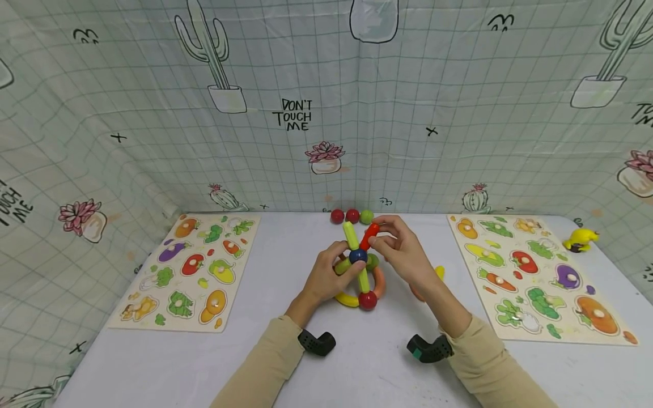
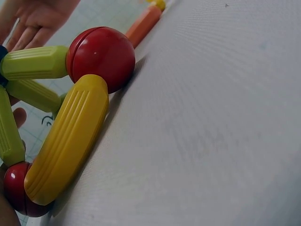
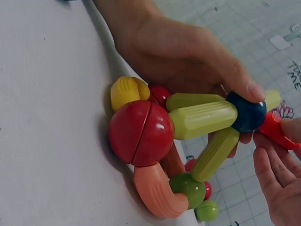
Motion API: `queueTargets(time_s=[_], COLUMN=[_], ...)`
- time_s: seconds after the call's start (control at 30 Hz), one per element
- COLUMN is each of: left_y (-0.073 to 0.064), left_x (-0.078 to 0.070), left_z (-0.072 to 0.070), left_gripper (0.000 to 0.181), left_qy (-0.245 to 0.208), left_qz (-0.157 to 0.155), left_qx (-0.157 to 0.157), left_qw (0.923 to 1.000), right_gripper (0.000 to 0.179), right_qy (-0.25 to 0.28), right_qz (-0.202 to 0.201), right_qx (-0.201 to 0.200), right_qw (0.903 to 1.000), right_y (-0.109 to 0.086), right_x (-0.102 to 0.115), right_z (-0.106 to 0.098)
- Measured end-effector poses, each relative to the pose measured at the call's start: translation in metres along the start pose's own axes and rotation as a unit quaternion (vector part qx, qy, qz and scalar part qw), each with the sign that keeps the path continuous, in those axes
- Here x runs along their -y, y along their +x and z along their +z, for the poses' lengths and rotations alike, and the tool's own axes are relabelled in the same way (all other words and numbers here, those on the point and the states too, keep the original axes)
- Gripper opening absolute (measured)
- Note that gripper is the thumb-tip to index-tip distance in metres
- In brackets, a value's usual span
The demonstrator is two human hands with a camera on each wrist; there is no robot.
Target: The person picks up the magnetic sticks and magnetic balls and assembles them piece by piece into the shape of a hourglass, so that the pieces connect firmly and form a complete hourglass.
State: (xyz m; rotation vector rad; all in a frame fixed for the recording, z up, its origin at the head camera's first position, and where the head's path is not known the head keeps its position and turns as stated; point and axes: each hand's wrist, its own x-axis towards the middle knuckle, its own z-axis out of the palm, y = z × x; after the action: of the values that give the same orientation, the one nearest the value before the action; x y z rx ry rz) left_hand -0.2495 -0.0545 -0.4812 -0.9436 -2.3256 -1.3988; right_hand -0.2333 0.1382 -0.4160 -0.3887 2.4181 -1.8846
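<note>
From my remote post, I see the left hand [image 1: 329, 273] gripping the glossy navy-blue plastic-looking ball [image 1: 358, 254], its thumb pressed over the front. The right hand [image 1: 400, 249] pinches a short bright-red plastic-looking rod [image 1: 370, 234] between thumb and fingers, its lower end meeting that ball. The ball tops a frame of ribbed yellow-green plastic-looking rods [image 3: 204, 120], standing near the middle of the white tabletop [image 1: 367, 362] on a ring that includes a curved yellow piece [image 2: 70, 141] and a curved salmon piece [image 3: 155, 190]. Three loose red and green balls [image 1: 337, 216] sit along the far edge.

I judge the red rod light, stiff and hard to break, though smooth enough to slip or roll. I'd take it around its middle, leaving both ends free, and brace the ball, since the joints look likelier to give than the pieces.
</note>
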Motion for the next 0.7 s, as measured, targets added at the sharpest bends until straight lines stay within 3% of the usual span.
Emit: queueTargets(time_s=[0.13,0.4,0.7], left_y=[-0.0002,-0.0002,-0.0006], left_x=[0.0001,-0.0015,0.0005], left_z=[0.0005,0.0002,0.0008], left_gripper=[0.054,0.043,0.045], left_qy=[-0.002,-0.010,-0.012], left_qz=[0.000,-0.011,-0.007], left_qx=[-0.002,0.001,-0.001], left_qw=[1.0000,0.9999,0.9999], right_gripper=[0.046,0.045,0.046], right_qy=[0.006,0.004,0.006], right_qz=[0.003,-0.020,-0.031], right_qx=[0.003,0.005,0.013], right_qw=[1.0000,0.9998,0.9994], right_y=[-0.0018,-0.0020,-0.0018], right_x=[0.0036,0.0060,0.0046], right_z=[0.0018,0.0035,0.0039])
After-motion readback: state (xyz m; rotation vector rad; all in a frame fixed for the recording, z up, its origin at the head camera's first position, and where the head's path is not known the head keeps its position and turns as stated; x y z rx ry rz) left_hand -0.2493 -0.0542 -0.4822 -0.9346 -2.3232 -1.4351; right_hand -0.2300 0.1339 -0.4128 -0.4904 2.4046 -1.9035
